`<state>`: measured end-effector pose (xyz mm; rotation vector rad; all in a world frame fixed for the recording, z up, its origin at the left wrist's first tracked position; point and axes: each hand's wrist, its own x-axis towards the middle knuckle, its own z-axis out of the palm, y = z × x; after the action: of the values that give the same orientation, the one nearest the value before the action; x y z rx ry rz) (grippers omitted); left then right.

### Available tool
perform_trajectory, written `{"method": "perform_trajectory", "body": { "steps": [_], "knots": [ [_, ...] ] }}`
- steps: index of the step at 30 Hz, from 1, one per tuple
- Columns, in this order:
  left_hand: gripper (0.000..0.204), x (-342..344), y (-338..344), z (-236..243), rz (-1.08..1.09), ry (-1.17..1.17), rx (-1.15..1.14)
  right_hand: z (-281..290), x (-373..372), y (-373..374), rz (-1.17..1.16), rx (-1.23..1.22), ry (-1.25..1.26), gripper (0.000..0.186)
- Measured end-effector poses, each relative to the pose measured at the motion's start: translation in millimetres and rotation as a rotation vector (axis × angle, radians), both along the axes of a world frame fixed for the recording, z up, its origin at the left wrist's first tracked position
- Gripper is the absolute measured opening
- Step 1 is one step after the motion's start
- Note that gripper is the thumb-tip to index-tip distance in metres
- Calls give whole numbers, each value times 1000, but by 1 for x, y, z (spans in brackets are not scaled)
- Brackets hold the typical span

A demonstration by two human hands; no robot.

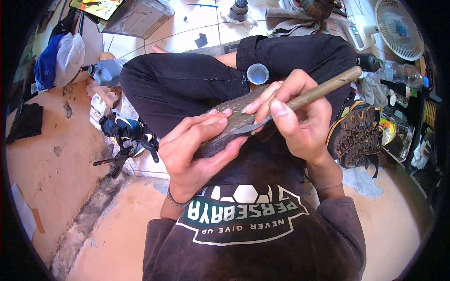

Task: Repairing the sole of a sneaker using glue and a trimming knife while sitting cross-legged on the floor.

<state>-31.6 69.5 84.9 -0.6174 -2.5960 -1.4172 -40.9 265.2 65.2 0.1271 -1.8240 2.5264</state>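
In the head view, my left hand (192, 154) grips a dark brown, textured shoe sole (222, 111) from the left, fingers over its top and thumb along its lower edge. My right hand (302, 119) is closed round a knife (323, 89) with a long, worn wooden handle; its metal blade lies along the sole's near edge. Some of my right fingers rest on the sole, and part of it is hidden behind them. A small cup of pale bluish content (258, 73) sits at my crossed legs, just beyond the sole.
Hiking boots (356, 136) lie at my right, near bottles (401, 75) and a white fan (397, 29). At my left are dark blue footwear (123, 129), a grey jug (105, 71) and bags (70, 58). A metal box (136, 18) and various items lie on the tiled floor ahead.
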Motion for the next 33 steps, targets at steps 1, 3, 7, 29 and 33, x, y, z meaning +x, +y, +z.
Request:
{"method": "perform_trajectory", "body": {
  "steps": [1,3,7,29,33],
  "knots": [
    [35,0,-1,-1,-3,1,3,0,2,-1,10,23,-8,11],
    [35,1,-2,-1,-19,-8,-6,-2,3,-2,20,45,-15,10],
    [34,1,-3,0,-39,-24,-8,2,2,1,82,151,68,9],
    [34,2,-2,0,-30,9,-8,-8,5,2,62,-61,66,9],
    [35,1,-2,0,-33,-1,-14,-8,2,-1,69,60,131,8]
  ]
}}
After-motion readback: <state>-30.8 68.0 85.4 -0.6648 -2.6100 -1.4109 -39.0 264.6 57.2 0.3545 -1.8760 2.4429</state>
